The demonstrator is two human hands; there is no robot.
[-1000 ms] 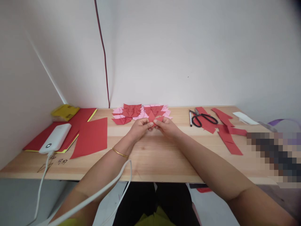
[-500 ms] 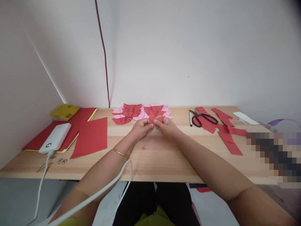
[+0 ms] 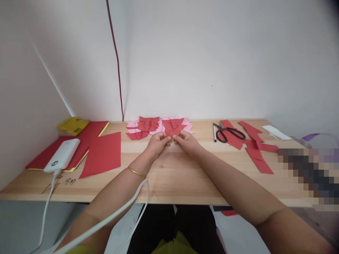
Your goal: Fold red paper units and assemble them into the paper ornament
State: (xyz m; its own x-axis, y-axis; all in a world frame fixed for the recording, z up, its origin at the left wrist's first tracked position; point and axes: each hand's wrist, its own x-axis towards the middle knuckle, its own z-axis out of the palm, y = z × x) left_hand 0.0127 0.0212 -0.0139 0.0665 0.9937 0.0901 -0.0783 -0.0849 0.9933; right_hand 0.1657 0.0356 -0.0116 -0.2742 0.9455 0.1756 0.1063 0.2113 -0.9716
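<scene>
My left hand (image 3: 159, 143) and my right hand (image 3: 186, 141) meet over the middle of the table, fingertips almost touching. Both are closed in a pinch on a small piece of red paper (image 3: 172, 135), most of it hidden by the fingers. Just beyond them lie folded red paper pieces (image 3: 149, 124) and folded pink paper pieces (image 3: 131, 124), set close together in overlapping rows. A gold bracelet circles my left wrist.
To the left lie a red paper square (image 3: 104, 153), red and yellow sheets (image 3: 39, 160), a white power bank (image 3: 62, 155) with its cable, and a yellow packet (image 3: 74, 126). Scissors (image 3: 230, 133), a pen (image 3: 214, 133), red paper offcuts (image 3: 259, 160) and a white strip (image 3: 277, 132) lie right.
The red paper between my fingertips shows less than before, having turned or tucked behind them. My hands have shifted slightly, their fingertips now pinching closer together.
</scene>
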